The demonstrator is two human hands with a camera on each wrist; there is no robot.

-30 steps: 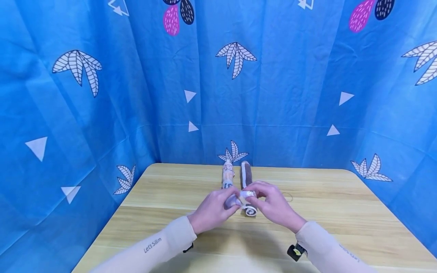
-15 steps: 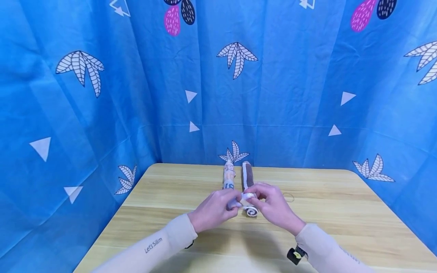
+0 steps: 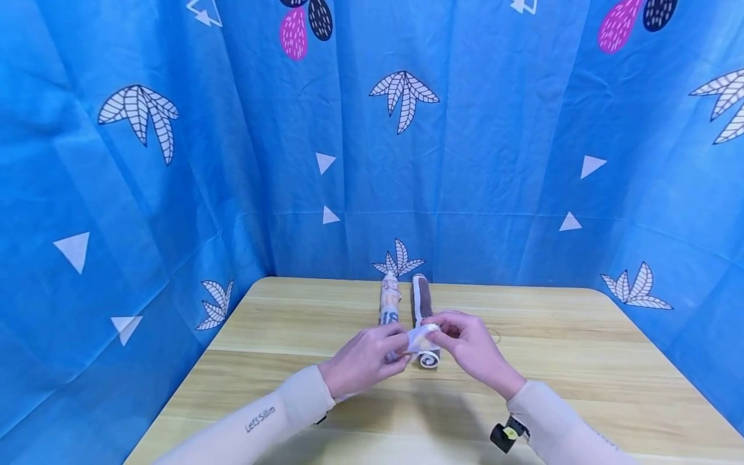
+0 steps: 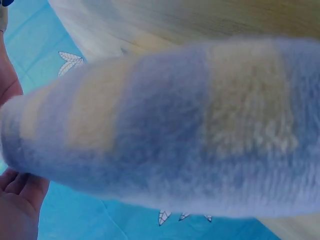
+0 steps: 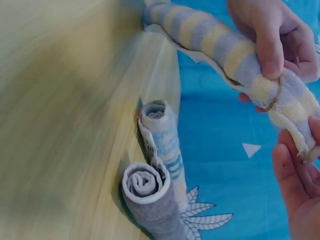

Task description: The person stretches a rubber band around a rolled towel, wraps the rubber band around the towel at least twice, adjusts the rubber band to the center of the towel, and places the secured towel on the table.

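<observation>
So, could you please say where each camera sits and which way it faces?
Head: worn on the head, facing forward and down at table and blue curtain; left hand, right hand and sleeves show.
Left wrist: worn there, facing the striped roll, which dominates; hand parts show at left.
Right wrist: worn there, facing the striped roll; both hands show at right.
Head and right wrist share the grey-brown roll and printed roll.
</observation>
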